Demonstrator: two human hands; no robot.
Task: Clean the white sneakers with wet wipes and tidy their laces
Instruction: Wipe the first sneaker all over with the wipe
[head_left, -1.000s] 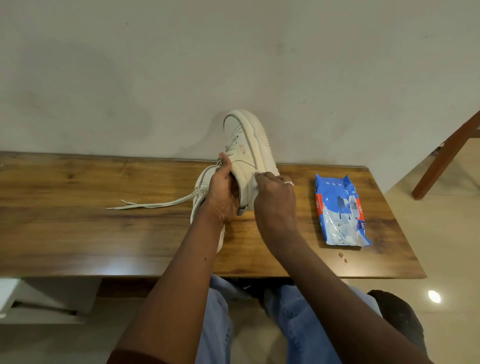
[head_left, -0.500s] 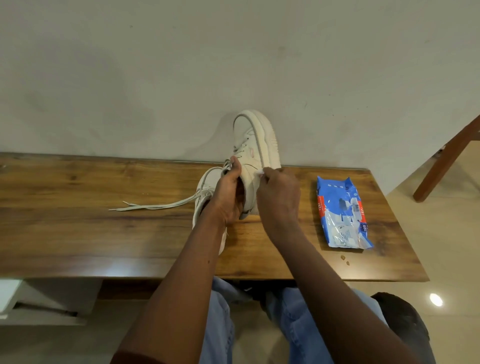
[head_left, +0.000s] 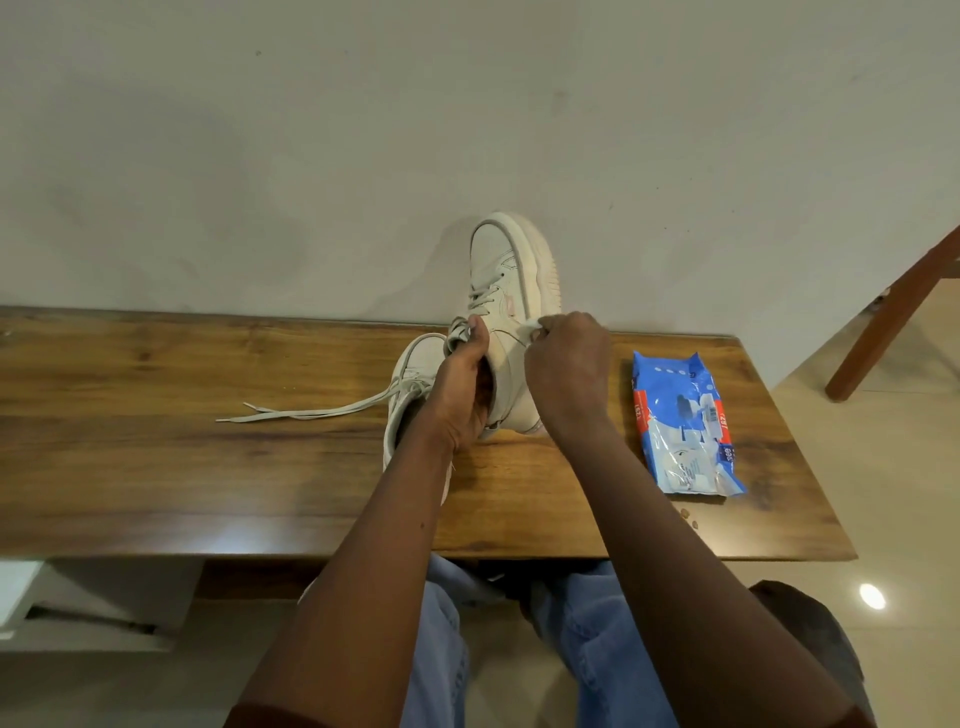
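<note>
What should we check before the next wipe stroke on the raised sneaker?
1. Grip: left hand holds the raised sneaker at its opening, toe up: ok.
2. Contact: right hand pinches the wipe against the sneaker's side: ok.
3. Cleanness of the wipe: cannot tell.
4. Supply: pack lies on the table, right of the hands: ok.
5. Tidiness: laces of the second sneaker trail loose across the table: not ok.

On the table (head_left: 130, 441): sneaker (head_left: 511, 291) stands toe-up near back edge, L hand (head_left: 460, 395) in its opening, R hand (head_left: 569, 374) w/ wipe (head_left: 531, 326) on its right flank. 2nd sneaker (head_left: 410, 379) lies just left, laces (head_left: 311, 413) trailing further left. Wipes pack (head_left: 680, 421) right of both hands.
</note>
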